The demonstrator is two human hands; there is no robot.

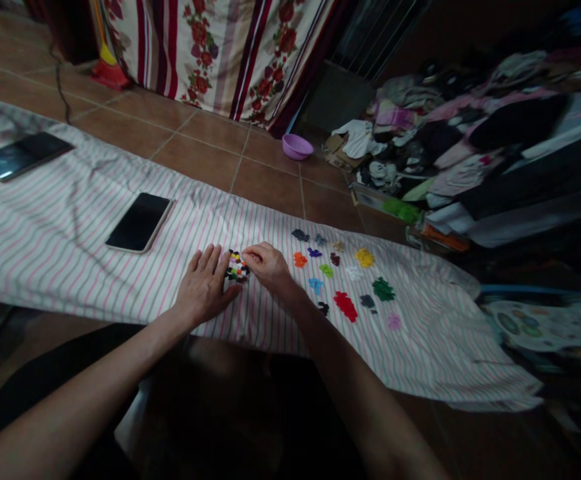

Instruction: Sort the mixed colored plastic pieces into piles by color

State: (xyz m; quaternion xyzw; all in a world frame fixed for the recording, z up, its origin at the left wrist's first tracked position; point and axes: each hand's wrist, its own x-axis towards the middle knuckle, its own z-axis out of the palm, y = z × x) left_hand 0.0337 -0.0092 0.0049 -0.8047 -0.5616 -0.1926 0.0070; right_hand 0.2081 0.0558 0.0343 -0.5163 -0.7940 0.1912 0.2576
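Note:
My left hand lies flat on the striped cloth, its fingers stretched out beside a small pile of mixed-colour pieces. At the pile's right edge, my right hand is closed in a pinch; whatever its fingertips hold is too small to make out. To the right, tiny pieces lie sorted by colour in several heaps, among them a red heap, a dark green heap, a yellow heap, an orange heap and a light blue heap.
A phone lies on the striped cloth left of my hands, with a tablet-like device farther left. Beyond the cloth's far edge, a purple basin stands on the tiled floor. Heaped clothes fill the right side.

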